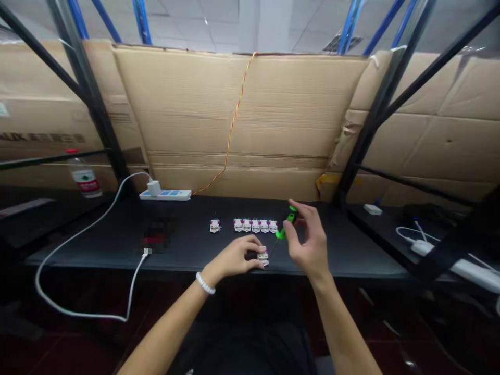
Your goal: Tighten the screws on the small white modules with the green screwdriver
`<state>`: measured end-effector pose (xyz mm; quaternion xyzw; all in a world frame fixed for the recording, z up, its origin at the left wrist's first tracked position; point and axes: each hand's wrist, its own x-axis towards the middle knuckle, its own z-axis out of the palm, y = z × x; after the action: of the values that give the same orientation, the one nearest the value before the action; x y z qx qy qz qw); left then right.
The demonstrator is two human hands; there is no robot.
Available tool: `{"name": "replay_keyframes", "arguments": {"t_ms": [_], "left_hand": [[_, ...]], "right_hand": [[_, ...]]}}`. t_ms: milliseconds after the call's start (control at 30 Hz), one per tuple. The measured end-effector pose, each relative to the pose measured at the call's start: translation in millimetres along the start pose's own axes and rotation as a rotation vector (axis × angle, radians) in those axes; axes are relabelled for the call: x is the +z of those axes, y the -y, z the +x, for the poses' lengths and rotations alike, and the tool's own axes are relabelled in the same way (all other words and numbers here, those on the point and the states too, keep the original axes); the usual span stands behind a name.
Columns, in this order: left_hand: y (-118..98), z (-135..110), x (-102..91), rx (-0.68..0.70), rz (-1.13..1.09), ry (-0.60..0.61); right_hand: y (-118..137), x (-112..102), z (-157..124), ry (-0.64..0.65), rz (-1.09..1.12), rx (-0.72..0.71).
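Bare forearms (167, 325) reach over a black table (351, 255), backed by a cardboard wall (281, 114) between dark metal posts (91, 99); one power strip (175, 195) sits at the back; one lone white part (214, 226) stands left of a row of five white parts (255, 226); the left hand (234, 257) pinches a seventh white part (263, 256), right at its fingertips; the right hand (310, 242) holds one green screwdriver (291, 215), slanting down beside that part.

Single head view — looks from above near edge of black table (187, 250), facing forward, tilted down. Left hand (234, 256) and right hand (310, 242) fairly near, around frame's middle. Wide coverage: cardboard wall (179, 114) on far side, ceiling (211, 26) beyond — dark posts (90, 99) left and right.
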<state>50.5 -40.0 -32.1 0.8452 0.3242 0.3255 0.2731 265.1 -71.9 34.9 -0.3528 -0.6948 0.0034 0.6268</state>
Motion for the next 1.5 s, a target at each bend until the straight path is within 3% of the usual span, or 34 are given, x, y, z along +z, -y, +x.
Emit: {"name": "replay_keyframes", "arguments": {"t_ms": [100, 300, 467, 633, 833, 1033, 1500], "left_hand": [[0.2, 0.0, 0.2, 0.001, 0.001, -0.006], [1.0, -0.1, 0.4, 0.014, 0.009, -0.005], [0.6, 0.0, 0.2, 0.002, -0.001, -0.007], [0.3, -0.4, 0.0, 0.007, 0.003, -0.007], [1.1, -0.6, 0.7, 0.002, -0.004, -0.010], [1.4, -0.9, 0.1, 0.015, 0.018, -0.007], [2.2, -0.7, 0.6, 0.039, 0.005, -0.017]], "right_hand": [[1.0, -1.1, 0.1, 0.042, 0.041, -0.017], [2.1, -0.1, -0.4, -0.036, -0.043, -0.010], [0.3, -1.6, -0.5, 0.067, 0.065, -0.013], [1.8, -1.6, 0.1, -0.015, -0.017, -0.018], [1.9, -4.2, 0.1, 0.070, 0.054, 0.019], [2.7, -3.6, 1.4, -0.007, -0.058, 0.010], [-11.0, -1.3, -0.2, 0.016, -0.011, 0.096]]}}
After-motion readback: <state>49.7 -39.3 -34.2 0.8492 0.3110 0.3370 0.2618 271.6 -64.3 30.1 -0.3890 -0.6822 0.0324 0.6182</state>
